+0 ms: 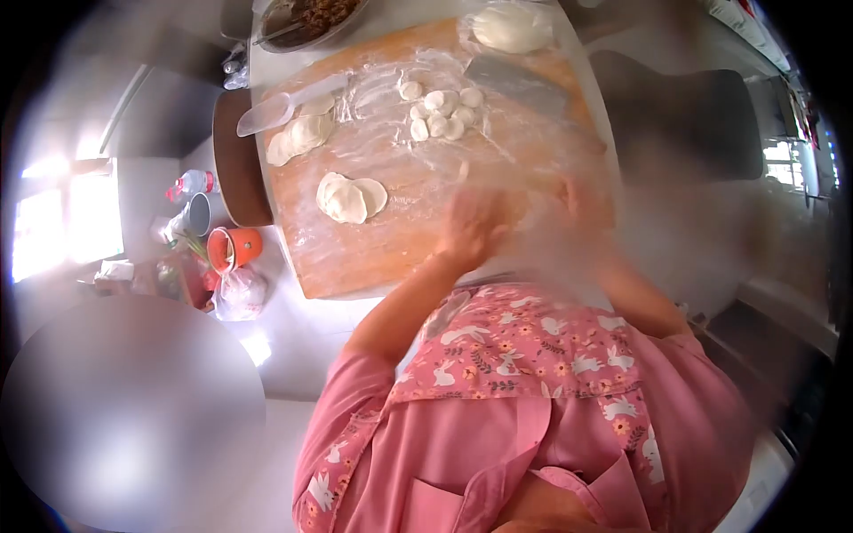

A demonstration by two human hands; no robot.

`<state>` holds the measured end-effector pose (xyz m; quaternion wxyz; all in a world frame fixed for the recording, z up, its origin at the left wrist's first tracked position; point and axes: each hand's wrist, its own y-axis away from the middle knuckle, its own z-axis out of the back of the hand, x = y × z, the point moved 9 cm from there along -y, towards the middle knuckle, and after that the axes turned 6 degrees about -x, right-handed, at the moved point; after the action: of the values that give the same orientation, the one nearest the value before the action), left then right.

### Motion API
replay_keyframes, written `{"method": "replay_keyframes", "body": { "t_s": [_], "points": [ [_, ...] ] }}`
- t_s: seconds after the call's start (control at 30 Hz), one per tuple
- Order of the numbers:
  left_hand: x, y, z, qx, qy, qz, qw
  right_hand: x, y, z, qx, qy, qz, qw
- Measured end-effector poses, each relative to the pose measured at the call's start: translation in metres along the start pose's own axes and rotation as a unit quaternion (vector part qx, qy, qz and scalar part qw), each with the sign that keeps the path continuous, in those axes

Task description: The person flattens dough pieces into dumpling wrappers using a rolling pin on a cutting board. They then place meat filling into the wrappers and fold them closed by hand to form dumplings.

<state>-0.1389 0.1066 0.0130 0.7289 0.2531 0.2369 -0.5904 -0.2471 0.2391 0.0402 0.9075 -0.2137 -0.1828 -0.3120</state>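
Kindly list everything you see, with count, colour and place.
Table: 1, pale, under board
Board: 1, brown, middle
Bowl: 1, grey, far left
Filling: 1, brown, in bowl
Dough lump: 1, white, far right
Dough rounds: 2 piles, white, left
Dough pieces: about ten, white, centre
Plastic tool: 1, whitish, far left
Flat tool: 1, grey, far right
Bucket: 1, orange, left
Bag: 1, whitish, beside bucket
Window: at least 1, white, left
Apron: 1, pink, on person
Left hand, right hand: 1 each, blurred, over board

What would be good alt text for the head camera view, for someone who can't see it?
A person's left hand and right hand, both blurred, are over a floury board. Small dough pieces and overlapping flat dough rounds lie on it; a pink rabbit-print apron shows below.
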Motion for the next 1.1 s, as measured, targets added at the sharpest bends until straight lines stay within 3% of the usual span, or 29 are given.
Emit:
{"method": "replay_keyframes", "body": {
  "t_s": [0.07,0.1,0.13,0.2,0.23,0.27,0.33,0.43,0.47,0.53,0.57,0.63,0.73,0.8,0.9,0.97,1.03,1.07,1.1],
  "points": [
    [-0.055,-0.025,-0.037,-0.021,0.044,-0.122,0.991,-0.014,-0.011,0.017,-0.053,-0.043,-0.089,0.994],
    [-0.069,-0.031,-0.044,-0.023,0.043,-0.122,0.991,-0.017,-0.016,0.025,-0.073,-0.054,-0.107,0.990],
    [-0.080,-0.030,-0.067,0.093,0.105,-0.087,0.986,-0.019,-0.020,0.032,-0.094,-0.066,-0.125,0.985],
    [-0.073,-0.024,-0.095,0.206,0.162,-0.049,0.964,-0.022,-0.025,0.041,-0.129,-0.070,-0.097,0.985],
    [-0.059,-0.026,-0.092,0.100,0.039,-0.162,0.981,-0.030,-0.024,0.040,-0.131,-0.070,-0.095,0.984],
    [-0.054,-0.021,-0.081,-0.010,-0.086,-0.271,0.959,-0.038,-0.018,0.032,-0.106,-0.054,-0.094,0.988],
    [0.012,-0.042,-0.053,0.008,-0.075,-0.091,0.993,-0.039,-0.011,0.028,-0.081,-0.040,-0.094,0.991],
    [0.074,-0.080,0.013,-0.080,-0.186,-0.088,0.975,0.011,-0.019,0.029,0.008,-0.094,0.051,0.994],
    [0.055,-0.086,0.054,-0.117,-0.279,-0.072,0.950,0.023,-0.024,0.034,0.006,-0.094,0.048,0.994],
    [0.054,-0.098,0.068,-0.096,-0.295,-0.089,0.947,0.036,-0.020,0.006,0.199,-0.009,0.017,0.980],
    [0.052,-0.103,0.067,-0.076,-0.310,-0.102,0.942,0.033,-0.020,-0.001,0.196,-0.008,0.015,0.980],
    [0.052,-0.107,0.059,-0.086,-0.322,-0.078,0.940,0.047,-0.020,-0.014,0.149,-0.024,0.147,0.978],
    [0.034,-0.090,0.051,-0.110,-0.295,-0.022,0.949,0.045,-0.025,-0.016,0.138,-0.062,0.135,0.979],
    [0.010,-0.055,0.016,0.054,-0.290,-0.076,0.953,0.046,-0.030,-0.003,0.126,-0.082,0.101,0.983],
    [-0.017,-0.002,-0.011,0.008,-0.252,-0.143,0.957,0.030,-0.037,-0.012,0.084,-0.061,0.021,0.994],
    [-0.020,0.008,-0.011,-0.042,-0.171,-0.087,0.981,0.021,-0.045,-0.016,0.056,-0.020,-0.031,0.998],
    [0.008,-0.009,-0.040,-0.032,-0.116,-0.073,0.990,0.040,-0.062,-0.015,0.027,0.096,0.073,0.992],
    [0.018,-0.019,-0.052,-0.026,-0.060,-0.055,0.996,0.038,-0.072,-0.025,0.029,0.098,0.063,0.993],
    [0.004,-0.032,-0.014,-0.144,-0.038,0.007,0.989,0.036,-0.086,-0.039,0.019,0.056,0.059,0.996]
  ]
}}
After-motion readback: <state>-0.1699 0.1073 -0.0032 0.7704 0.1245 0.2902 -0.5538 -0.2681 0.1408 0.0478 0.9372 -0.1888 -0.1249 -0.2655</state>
